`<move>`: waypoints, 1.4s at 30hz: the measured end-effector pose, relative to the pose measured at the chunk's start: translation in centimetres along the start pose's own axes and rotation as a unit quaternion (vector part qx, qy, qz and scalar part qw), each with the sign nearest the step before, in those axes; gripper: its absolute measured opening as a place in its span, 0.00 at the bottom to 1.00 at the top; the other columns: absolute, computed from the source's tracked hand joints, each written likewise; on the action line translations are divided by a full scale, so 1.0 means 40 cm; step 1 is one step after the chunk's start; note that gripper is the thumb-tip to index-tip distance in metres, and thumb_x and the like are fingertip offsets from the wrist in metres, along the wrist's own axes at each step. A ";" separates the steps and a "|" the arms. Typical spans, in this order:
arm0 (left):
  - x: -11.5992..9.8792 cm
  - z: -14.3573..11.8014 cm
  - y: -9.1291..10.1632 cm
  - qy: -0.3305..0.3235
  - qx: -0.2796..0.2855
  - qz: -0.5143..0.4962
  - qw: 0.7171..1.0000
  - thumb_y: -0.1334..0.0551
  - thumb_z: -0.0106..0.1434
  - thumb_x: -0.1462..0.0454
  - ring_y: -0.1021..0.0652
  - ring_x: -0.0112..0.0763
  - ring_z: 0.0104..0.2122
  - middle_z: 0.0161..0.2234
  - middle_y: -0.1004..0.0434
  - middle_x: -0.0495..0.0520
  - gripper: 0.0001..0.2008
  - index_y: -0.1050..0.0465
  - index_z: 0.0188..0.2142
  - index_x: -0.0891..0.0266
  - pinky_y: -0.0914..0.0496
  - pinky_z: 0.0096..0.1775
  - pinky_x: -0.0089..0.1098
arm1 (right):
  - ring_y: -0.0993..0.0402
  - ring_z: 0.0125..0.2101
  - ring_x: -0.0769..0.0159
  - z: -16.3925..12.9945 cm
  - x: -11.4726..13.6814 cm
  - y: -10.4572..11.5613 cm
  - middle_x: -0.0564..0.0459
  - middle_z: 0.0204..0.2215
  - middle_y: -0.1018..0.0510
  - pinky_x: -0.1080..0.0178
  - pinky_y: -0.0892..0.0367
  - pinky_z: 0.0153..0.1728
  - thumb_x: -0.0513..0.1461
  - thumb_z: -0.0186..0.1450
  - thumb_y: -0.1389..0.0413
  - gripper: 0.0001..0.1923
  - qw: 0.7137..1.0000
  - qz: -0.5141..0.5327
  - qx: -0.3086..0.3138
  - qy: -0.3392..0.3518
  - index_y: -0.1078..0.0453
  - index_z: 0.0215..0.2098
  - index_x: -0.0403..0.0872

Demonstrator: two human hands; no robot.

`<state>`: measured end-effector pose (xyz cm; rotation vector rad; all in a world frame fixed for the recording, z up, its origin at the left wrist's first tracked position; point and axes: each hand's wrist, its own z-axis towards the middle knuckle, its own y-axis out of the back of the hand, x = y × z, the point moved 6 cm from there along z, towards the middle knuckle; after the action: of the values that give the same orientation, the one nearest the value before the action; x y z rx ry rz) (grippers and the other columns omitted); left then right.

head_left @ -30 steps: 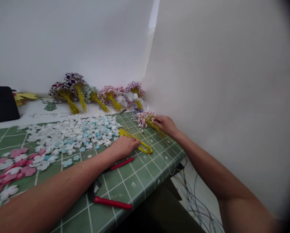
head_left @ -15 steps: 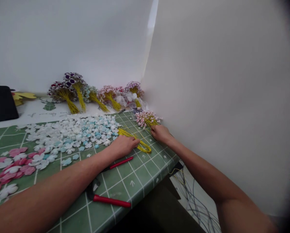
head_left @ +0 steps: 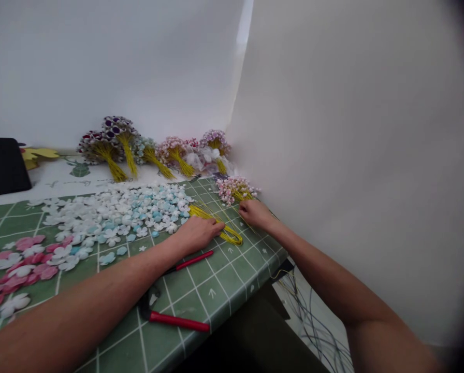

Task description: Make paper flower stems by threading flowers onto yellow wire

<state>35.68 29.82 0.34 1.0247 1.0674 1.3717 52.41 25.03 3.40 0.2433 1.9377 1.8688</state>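
A bundle of yellow wires (head_left: 218, 224) lies on the green gridded tabletop (head_left: 216, 280), near its far right corner. The left hand (head_left: 199, 233) rests palm down on the bundle's near end, fingers together and curled over the wires. Just right of the bundle, the right hand (head_left: 255, 213) lies on the tabletop with its fingers closed on the yellow stems of a small pink bouquet (head_left: 235, 189), whose heads point away toward the wall. Left of the bundle spreads a heap of white and blue petals (head_left: 119, 215), with pink petals (head_left: 10, 274) further left. Nearer than the bundle lie red-handled pliers (head_left: 173, 305). Beyond it, more bouquets (head_left: 146, 147) lean by the wall.
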 end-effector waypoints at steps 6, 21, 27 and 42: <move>0.000 -0.001 0.002 -0.001 0.000 -0.005 1.000 0.52 0.69 0.60 0.23 0.36 0.29 0.35 0.24 0.53 0.12 0.32 0.44 0.58 0.38 0.26 0.30 | 0.28 0.30 0.67 0.005 -0.012 -0.009 0.48 0.32 0.20 0.67 0.48 0.26 0.45 0.68 0.55 0.20 0.999 0.023 0.004 -0.028 0.24 0.34 0.45; 0.001 -0.001 0.002 0.003 0.003 -0.014 1.000 0.52 0.69 0.59 0.22 0.37 0.30 0.36 0.24 0.55 0.13 0.32 0.44 0.58 0.37 0.27 0.30 | 0.26 0.36 0.60 -0.017 0.013 0.009 0.45 0.37 0.21 0.65 0.43 0.31 0.46 0.68 0.52 0.15 0.996 0.013 -0.057 -0.064 0.28 0.40 0.46; 0.003 0.000 0.001 0.006 0.002 -0.012 1.000 0.51 0.69 0.59 0.22 0.37 0.30 0.36 0.24 0.54 0.12 0.32 0.46 0.57 0.38 0.26 0.31 | 0.26 0.37 0.57 0.019 -0.024 0.069 0.45 0.39 0.21 0.64 0.41 0.32 0.46 0.68 0.53 0.17 0.986 -0.016 -0.125 -0.109 0.32 0.50 0.48; 0.004 0.002 0.003 0.010 0.010 -0.027 1.000 0.50 0.69 0.58 0.24 0.34 0.30 0.36 0.24 0.55 0.12 0.32 0.45 0.58 0.36 0.29 0.30 | 0.26 0.33 0.62 -0.071 -0.109 0.021 0.51 0.33 0.20 0.66 0.45 0.26 0.44 0.63 0.49 0.12 0.994 0.024 -0.017 -0.107 0.25 0.34 0.51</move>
<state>35.72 29.97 0.46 0.9899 1.1181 1.3327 54.93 20.69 5.02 0.4642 1.7690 1.8229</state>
